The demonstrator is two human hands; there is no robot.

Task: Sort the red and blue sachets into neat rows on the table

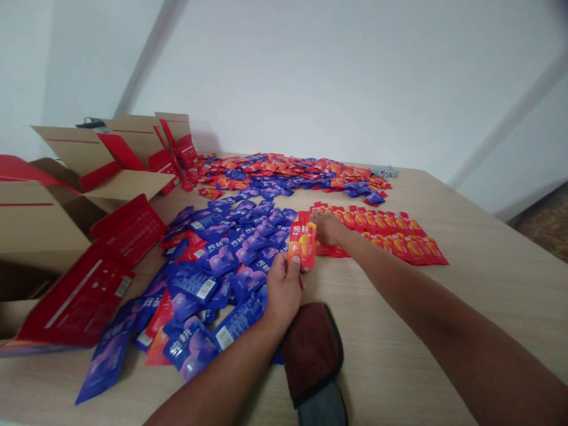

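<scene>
My left hand point(286, 284) is closed on a small stack of red sachets point(302, 245) with an orange fruit print, thumb on the front, held upright above the table. Just beyond it, my right hand point(328, 228) reaches to the left end of the laid-out red sachets point(377, 220). Its fingers are bent and closed at a red sachet there; the fingertips are partly hard to make out. These sachets lie overlapping in two rows. Left of my hands spreads a loose heap of blue-purple sachets point(217, 257), with a few red ones among them.
Open cardboard boxes with red outer faces point(80, 290) line the left side. A long mixed pile of red and blue sachets point(288, 171) lies along the back by the wall. A maroon pad with black trim point(313, 352) sits at the near edge. Grey scraps point(387, 171) lie back right.
</scene>
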